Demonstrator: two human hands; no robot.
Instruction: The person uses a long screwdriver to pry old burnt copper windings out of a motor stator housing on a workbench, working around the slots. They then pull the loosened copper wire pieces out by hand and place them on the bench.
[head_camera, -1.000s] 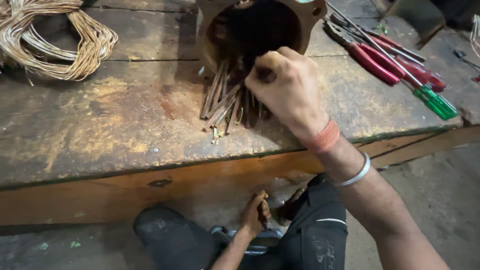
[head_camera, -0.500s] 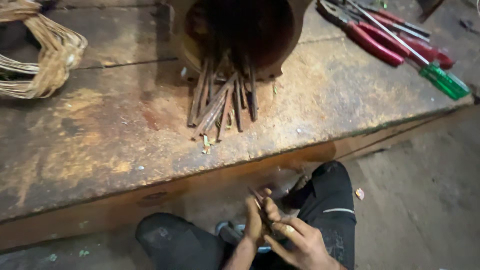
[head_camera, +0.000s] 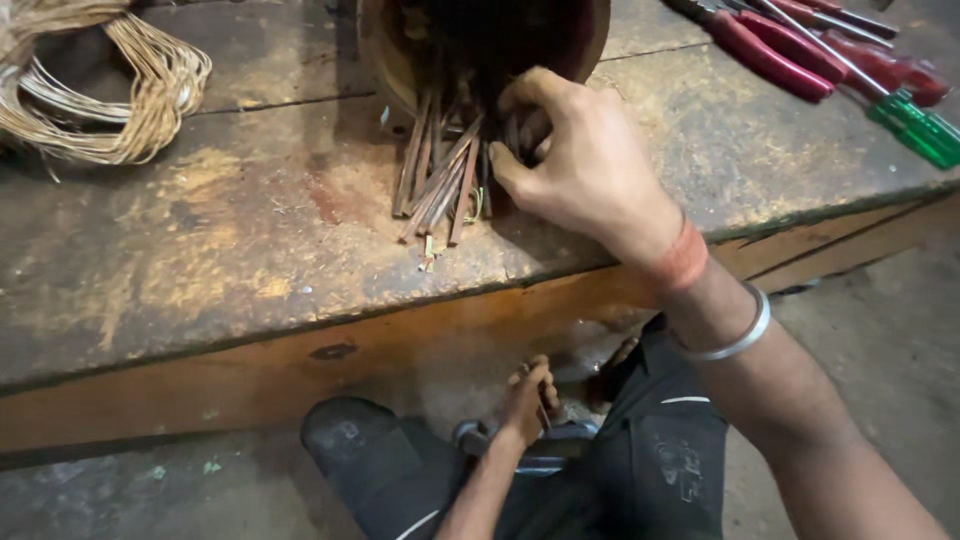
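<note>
At the lower centre of the frame, the left hand (head_camera: 525, 400) is held low between the knees, below the bench edge, fingers pressed together around a few thin strips whose ends barely show. Above it runs the worn wooden bench (head_camera: 200, 270), stained and scuffed. At upper centre, the right hand (head_camera: 585, 165) reaches onto the bench, fingers curled and pinching into the bundle of thin brown strips (head_camera: 440, 175) that fan out from the round metal housing (head_camera: 480, 40) at the top edge. A coil of copper wire (head_camera: 110, 90) lies at upper left. Red-handled pliers (head_camera: 765, 55) and a green-handled screwdriver (head_camera: 910, 125) lie at upper right.
</note>
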